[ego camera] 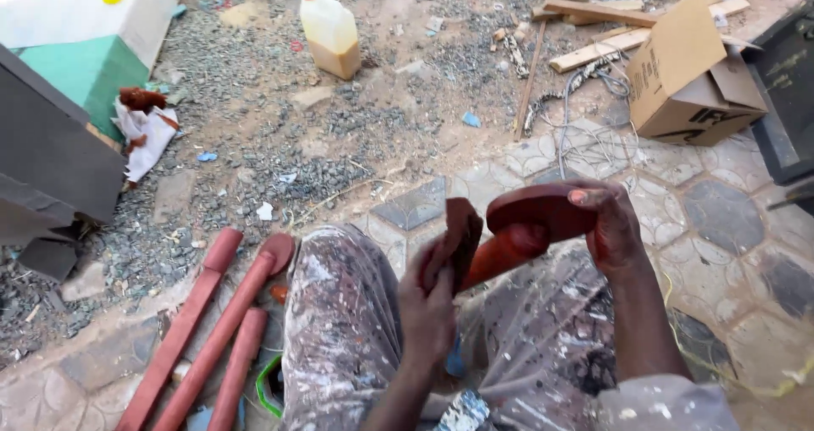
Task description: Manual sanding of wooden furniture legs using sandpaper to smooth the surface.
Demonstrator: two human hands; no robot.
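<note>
Over your lap, your right hand (612, 227) grips the reddish-brown turned wooden leg (530, 227) by its round foot, steadying it while your left hand (428, 299) fingers pinch a folded brown sanding sheet (462, 236) against its neck.

From my remote seat at the head camera, I see 2 bare forearms reaching out below the lens, the left hand (428, 299) and right hand (612, 227) both smeared with reddish-brown stain on fingers and knuckles. A pale grey sleeve, spotted with white paint, covers my right upper arm at the frame's lower edge. My trousers (339, 321) are light grey cloth, heavily mottled with white, dark and rust-coloured paint splashes across both thighs and knees. I see no gloves, watch or rings.
</note>
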